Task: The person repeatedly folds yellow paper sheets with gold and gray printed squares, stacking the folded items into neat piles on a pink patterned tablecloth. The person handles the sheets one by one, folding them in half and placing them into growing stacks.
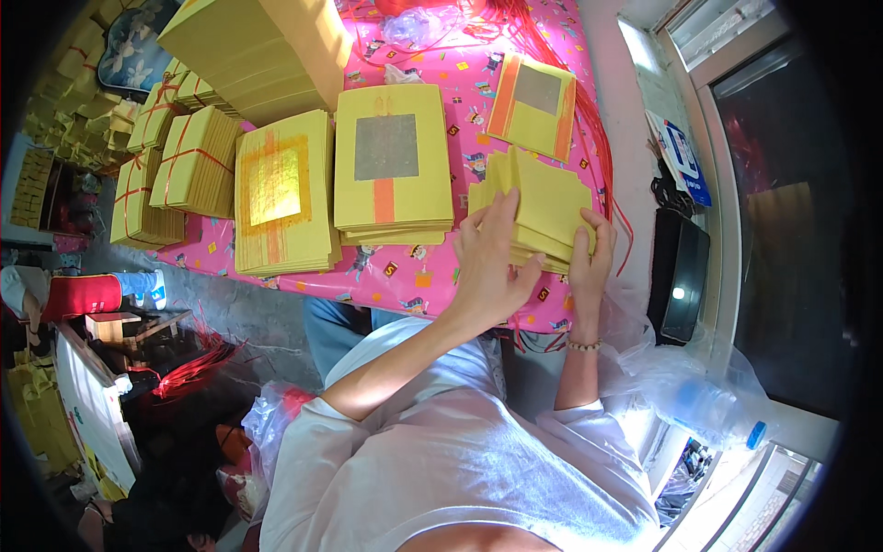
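Note:
A loose stack of yellow paper sheets (556, 198) lies at the right of the pink table, between my two hands. My left hand (492, 262) is at its left side, fingers along the top and thumb by the near edge. One sheet's edge stands up beside those fingertips. With curled fingers, my right hand (590, 262) grips the stack's near right corner. Just beyond lies a thin yellow packet (533, 103) with a grey square and orange bands. Left of my hands sit a stack with a grey square (391, 198) and a stack with a gold square (276, 244).
Red-tied yellow bundles (198, 161) and a tall yellow block (262, 64) stand at the far left. Red cords (589, 138) run along the table's right edge. A clear plastic bottle (708, 409) lies by the window. Another person's legs (138, 287) show at left.

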The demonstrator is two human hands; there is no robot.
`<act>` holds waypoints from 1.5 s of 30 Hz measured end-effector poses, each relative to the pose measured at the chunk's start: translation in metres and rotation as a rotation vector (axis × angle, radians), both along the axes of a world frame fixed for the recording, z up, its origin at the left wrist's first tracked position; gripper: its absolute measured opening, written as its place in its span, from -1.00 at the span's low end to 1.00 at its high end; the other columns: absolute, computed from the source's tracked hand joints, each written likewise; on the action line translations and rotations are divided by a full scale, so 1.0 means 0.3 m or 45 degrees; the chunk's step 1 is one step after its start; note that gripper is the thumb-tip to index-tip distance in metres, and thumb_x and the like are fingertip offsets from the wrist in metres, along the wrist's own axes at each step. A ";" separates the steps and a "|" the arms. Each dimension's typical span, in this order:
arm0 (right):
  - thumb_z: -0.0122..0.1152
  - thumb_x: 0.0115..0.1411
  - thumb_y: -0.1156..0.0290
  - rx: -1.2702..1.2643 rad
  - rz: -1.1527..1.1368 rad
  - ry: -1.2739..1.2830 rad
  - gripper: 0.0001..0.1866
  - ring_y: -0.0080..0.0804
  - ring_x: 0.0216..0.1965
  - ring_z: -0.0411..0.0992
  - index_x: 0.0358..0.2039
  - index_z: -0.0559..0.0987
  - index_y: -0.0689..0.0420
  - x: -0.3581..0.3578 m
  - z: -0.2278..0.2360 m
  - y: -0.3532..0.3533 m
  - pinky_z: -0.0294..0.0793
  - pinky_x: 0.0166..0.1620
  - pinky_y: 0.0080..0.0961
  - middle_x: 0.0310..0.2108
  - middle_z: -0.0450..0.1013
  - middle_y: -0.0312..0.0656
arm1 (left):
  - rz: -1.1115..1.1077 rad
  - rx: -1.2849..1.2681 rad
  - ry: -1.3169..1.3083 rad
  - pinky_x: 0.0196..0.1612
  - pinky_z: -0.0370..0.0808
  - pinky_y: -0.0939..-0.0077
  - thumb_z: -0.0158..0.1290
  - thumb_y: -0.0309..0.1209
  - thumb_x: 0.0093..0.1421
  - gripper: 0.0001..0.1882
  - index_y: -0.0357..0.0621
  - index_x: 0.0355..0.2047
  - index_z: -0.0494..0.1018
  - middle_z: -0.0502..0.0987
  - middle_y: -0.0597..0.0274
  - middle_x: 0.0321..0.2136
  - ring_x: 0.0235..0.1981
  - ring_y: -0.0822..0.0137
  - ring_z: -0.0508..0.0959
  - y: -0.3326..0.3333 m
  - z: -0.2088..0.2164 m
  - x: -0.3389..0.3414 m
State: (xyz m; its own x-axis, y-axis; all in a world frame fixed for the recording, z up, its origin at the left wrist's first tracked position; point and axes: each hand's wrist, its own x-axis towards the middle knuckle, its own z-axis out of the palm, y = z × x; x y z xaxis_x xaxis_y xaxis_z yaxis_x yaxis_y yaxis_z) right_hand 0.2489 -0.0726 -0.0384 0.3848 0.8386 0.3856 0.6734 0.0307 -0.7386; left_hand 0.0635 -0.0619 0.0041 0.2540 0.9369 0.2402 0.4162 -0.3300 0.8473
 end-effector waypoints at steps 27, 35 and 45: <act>-0.03 0.22 0.51 0.069 -0.046 0.117 -0.71 -0.18 0.11 0.29 -0.06 0.48 0.23 -0.004 -0.039 -0.018 0.21 0.18 -0.31 0.00 0.37 -0.03 | -0.105 -0.284 -0.326 -0.12 0.50 0.34 0.25 -0.32 0.06 -0.17 -0.33 0.24 0.08 0.48 -0.04 -0.19 -0.20 0.15 0.57 0.160 0.085 0.002; 0.08 0.18 0.58 0.085 -0.041 0.272 -0.59 -0.24 0.13 0.28 0.06 0.37 0.25 0.024 -0.027 -0.022 0.25 0.17 -0.35 0.08 0.30 -0.01 | -0.127 -0.447 -0.330 -0.16 0.50 0.53 0.23 -0.54 0.02 -0.20 -0.34 0.23 0.09 0.36 -0.01 -0.02 -0.13 0.31 0.52 0.234 0.044 0.010; 0.13 0.12 0.68 0.250 0.194 0.553 -0.31 -0.28 0.16 0.25 0.24 0.09 0.34 -0.170 0.238 0.038 0.21 0.20 -0.39 0.13 0.22 0.02 | -0.408 -0.595 -1.140 0.09 0.39 0.50 0.03 -0.70 0.06 -0.43 -0.33 0.14 0.31 0.50 0.18 -0.03 -0.01 0.41 0.47 0.216 0.131 -0.235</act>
State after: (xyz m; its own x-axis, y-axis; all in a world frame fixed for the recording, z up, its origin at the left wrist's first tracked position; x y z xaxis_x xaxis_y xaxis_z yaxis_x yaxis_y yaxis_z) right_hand 0.1978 -0.0611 0.0329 0.4235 0.8254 0.3733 0.2820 0.2716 -0.9202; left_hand -0.0069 0.0030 0.0434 0.4144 0.9051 0.0948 -0.4714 0.1243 0.8731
